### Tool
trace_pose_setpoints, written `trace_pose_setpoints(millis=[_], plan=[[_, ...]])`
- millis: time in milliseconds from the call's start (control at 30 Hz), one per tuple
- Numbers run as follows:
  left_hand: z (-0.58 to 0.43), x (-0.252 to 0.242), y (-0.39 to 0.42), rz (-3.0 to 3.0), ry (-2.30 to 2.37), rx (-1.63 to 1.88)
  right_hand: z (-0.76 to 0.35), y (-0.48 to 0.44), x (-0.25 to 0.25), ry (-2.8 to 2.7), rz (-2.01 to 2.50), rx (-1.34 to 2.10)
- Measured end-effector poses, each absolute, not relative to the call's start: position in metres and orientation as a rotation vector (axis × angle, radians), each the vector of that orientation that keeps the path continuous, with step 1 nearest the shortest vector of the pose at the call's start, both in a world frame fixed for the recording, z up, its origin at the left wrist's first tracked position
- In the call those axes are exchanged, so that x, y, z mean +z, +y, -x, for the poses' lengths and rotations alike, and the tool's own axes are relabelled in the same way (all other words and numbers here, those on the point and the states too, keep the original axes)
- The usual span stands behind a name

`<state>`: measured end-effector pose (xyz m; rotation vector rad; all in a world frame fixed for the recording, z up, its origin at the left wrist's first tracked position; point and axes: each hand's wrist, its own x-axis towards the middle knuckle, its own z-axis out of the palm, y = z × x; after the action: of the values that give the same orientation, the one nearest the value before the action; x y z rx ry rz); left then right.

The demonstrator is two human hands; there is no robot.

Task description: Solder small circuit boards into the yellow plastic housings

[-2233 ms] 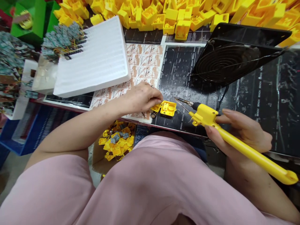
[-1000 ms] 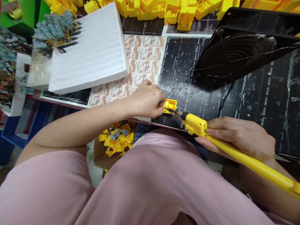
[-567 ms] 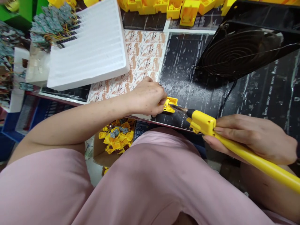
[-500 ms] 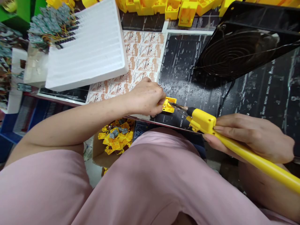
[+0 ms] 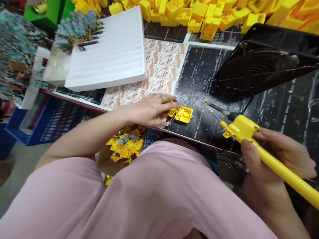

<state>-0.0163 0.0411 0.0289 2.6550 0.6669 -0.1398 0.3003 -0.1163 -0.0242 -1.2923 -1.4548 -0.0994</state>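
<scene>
My left hand rests at the bench edge, fingers stretched out and apart over a small yellow plastic housing. A second yellow piece lies beside the housing, partly hidden under these fingers. Thin wires and a small shiny part show near the thumb; what the part is I cannot make out. Gripped in my right hand is a yellow soldering iron with a solder-feed guide beside its tip. The tip points up and left, in the air to the right of the housing, apart from it.
A black fan stands at the back right. White ribbed foam lies at left, beside wired circuit boards. Yellow housings line the back. Below the edge are a box of yellow parts and a blue crate.
The soldering iron has drawn back to the right, off the yellow housing. My left fingers have loosened and spread over the pieces. The view has shifted slightly.
</scene>
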Motion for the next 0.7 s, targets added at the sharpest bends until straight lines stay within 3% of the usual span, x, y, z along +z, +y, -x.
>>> trace_pose_setpoints(millis=[167, 400, 700], plan=[[0.049, 0.027, 0.028, -2.577, 0.691, 0.154, -0.293, -0.107, -0.02, -1.513, 1.248, -0.173], [0.126, 0.118, 0.033, -2.406, 0.654, -0.316, -0.299, -0.095, -0.028, -1.49, 1.158, -0.246], [-0.044, 0.073, 0.172, -2.769, 1.198, -0.249, -0.286, -0.121, -0.036, -1.33, 1.416, -0.303]])
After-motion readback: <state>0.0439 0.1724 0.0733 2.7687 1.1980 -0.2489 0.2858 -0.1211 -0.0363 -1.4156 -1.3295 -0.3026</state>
